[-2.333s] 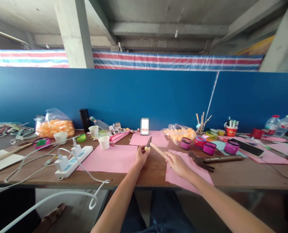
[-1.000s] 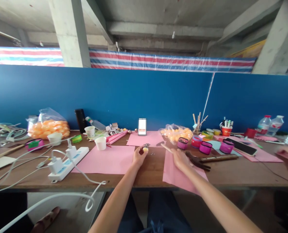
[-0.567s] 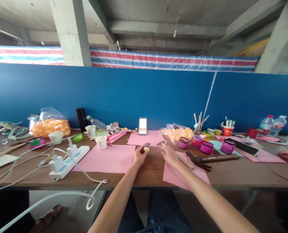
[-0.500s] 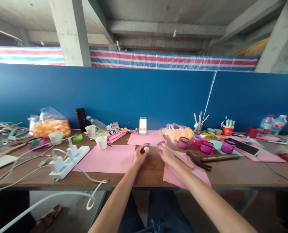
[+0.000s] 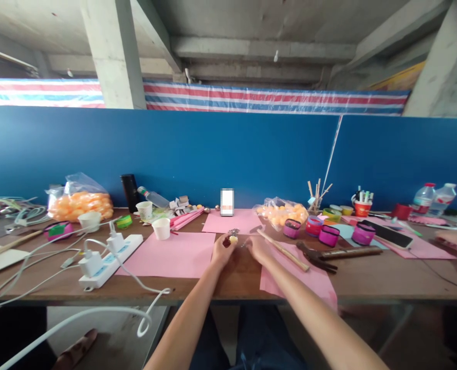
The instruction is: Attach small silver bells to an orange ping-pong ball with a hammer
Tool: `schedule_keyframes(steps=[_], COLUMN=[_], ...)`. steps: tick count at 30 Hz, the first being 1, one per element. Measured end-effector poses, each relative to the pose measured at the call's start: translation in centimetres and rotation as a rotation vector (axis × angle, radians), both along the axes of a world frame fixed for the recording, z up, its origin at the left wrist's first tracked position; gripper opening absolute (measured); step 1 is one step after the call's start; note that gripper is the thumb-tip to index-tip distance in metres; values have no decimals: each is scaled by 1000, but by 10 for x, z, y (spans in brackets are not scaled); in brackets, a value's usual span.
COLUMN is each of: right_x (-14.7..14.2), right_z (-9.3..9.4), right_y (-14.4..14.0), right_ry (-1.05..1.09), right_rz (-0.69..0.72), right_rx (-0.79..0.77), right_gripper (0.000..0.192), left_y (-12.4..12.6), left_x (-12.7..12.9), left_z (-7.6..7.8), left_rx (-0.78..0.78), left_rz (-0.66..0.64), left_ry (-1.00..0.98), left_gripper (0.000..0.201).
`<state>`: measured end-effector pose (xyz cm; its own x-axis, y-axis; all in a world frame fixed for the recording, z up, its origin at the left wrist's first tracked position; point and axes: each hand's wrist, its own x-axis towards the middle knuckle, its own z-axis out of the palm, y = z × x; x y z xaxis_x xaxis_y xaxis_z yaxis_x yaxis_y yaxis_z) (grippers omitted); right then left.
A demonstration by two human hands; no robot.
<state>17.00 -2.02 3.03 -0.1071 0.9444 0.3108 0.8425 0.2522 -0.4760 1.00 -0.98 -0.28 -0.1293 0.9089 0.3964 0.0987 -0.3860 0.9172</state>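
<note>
My left hand [image 5: 223, 250] is closed around a small pale-yellow round object [image 5: 233, 240], with something dark red beside it between the fingers. Just beyond it lies a small heap of shiny metal bits [image 5: 234, 232] on the table. My right hand [image 5: 259, 249] is lowered to the tabletop to the right of the left hand, its fingertips drawn together at a few tiny shiny pieces [image 5: 244, 244]; whether it grips one is too small to tell. Close by the right hand, a hammer with a pale wooden handle [image 5: 286, 252] lies partly over a pink sheet [image 5: 295, 280].
A claw hammer [image 5: 344, 252] lies to the right, near several purple-rimmed tubs [image 5: 329, 235]. A bag of orange balls [image 5: 284, 211] stands behind. On the left are a white power strip [image 5: 110, 262] with trailing cables, a paper cup [image 5: 161, 229] and another pink sheet [image 5: 174, 255].
My right hand has moved slightly left and down, from beside the hammer head to the tiny pieces on the table. My left hand keeps its hold with little movement.
</note>
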Motion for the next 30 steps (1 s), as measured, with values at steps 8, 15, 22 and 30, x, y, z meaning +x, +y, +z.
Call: schedule_keyframes(steps=[8,15,22,30], right_x=[0,-3,-4,-5], right_z=[-10,-11,-8,-6], right_y=[-7,-2,-4,-6], right_ry=[80,154,211,288], right_rz=[10,28,89,111], right_rx=[167,291,353,337], right_gripper=[15,19,17,17], left_y=[4,2,0,4], left_x=[0,0,0,0], left_z=[-4,-2,0,-5], left_rx=[-16,-2,-12,-24], left_rz=[14,-16,-30,-36], left_ry=[-23,27,35,47], left_gripper=[36,37,39,38])
